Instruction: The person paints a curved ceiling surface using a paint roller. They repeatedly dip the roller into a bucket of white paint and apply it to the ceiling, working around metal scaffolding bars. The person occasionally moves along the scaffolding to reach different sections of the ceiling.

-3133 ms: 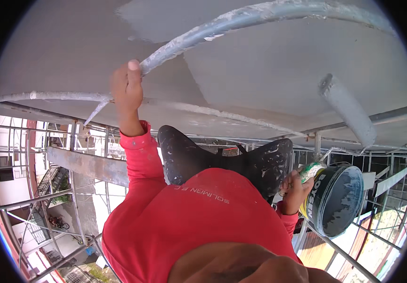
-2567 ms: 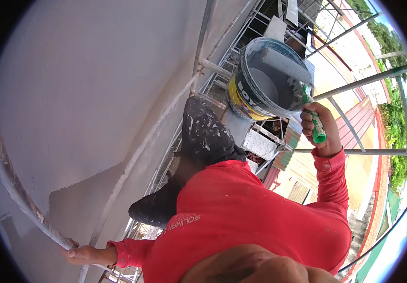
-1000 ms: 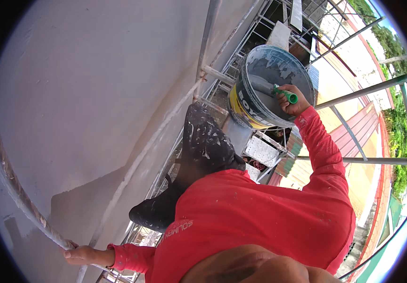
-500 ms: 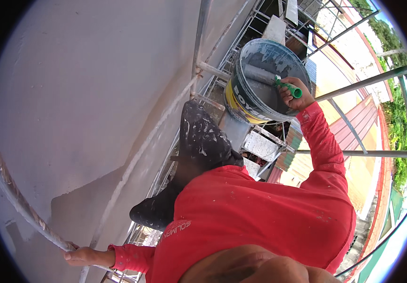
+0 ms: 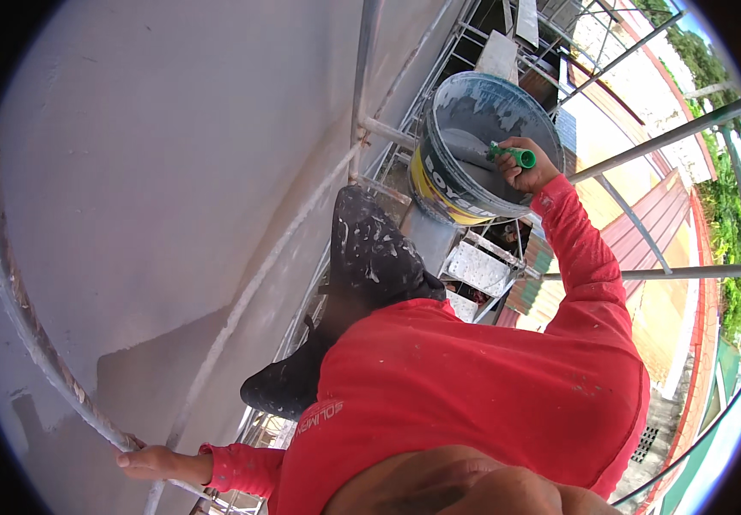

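Since the earlier frame, your roller (image 5: 514,155) has gone from lying across the bucket's mouth to down inside it, and your right grip (image 5: 532,176) has moved to the opening with it, while your left grip (image 5: 154,463) has hardly shifted. The roller's green handle is clasped in your right grip, its open end poking out past your fingers; the sleeve (image 5: 466,148) lies just ahead and to the left of that grip, within the bucket (image 5: 435,182). How deep it sits in the grey paint (image 5: 484,177) is hard to tell, as both are much the same colour. I judge you to be at the loading step, wetting the sleeve. Lifting out would call for easing it against the inner wall to shed drips, then raising it clear of the rim without a knock. Below and left of the right grip are your splashed dark trousers (image 5: 379,245); off to its right runs a scaffold rail (image 5: 662,142). Well away on the other side, your left grip is wrapped around the curved pipe (image 5: 21,309), fingers partly hidden, seemingly for balance. The grey wall (image 5: 173,172) spreads above that grip, with a darker, perhaps uncoated, patch (image 5: 164,369) just beyond it.
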`<control>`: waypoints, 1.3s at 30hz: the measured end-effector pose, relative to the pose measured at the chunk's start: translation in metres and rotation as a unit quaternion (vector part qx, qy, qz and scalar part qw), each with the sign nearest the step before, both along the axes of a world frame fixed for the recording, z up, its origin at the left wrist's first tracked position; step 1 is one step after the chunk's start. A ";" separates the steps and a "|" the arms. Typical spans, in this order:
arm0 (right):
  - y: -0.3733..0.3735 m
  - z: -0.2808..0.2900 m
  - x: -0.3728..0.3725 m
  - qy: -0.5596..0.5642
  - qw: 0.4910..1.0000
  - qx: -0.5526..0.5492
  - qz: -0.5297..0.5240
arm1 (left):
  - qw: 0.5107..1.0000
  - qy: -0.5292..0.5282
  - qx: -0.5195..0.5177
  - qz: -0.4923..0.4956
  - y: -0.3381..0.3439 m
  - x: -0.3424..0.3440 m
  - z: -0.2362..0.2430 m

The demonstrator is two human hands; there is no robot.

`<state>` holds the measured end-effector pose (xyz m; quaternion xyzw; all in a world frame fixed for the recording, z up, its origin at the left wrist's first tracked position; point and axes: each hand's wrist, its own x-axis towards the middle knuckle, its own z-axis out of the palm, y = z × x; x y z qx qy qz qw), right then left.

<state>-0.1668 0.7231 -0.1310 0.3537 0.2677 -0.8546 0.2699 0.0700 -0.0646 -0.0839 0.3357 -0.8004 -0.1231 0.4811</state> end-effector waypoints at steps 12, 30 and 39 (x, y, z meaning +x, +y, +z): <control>-0.009 0.026 0.023 0.009 0.997 0.075 0.023 | 0.999 0.031 0.027 0.004 0.029 -0.015 0.013; -0.116 0.021 0.213 0.191 0.378 0.903 0.073 | 0.999 -0.025 0.033 -0.007 0.018 -0.007 0.010; -0.137 0.033 0.201 0.224 0.793 0.547 -0.146 | 0.999 -0.042 -0.001 -0.024 0.014 -0.008 0.007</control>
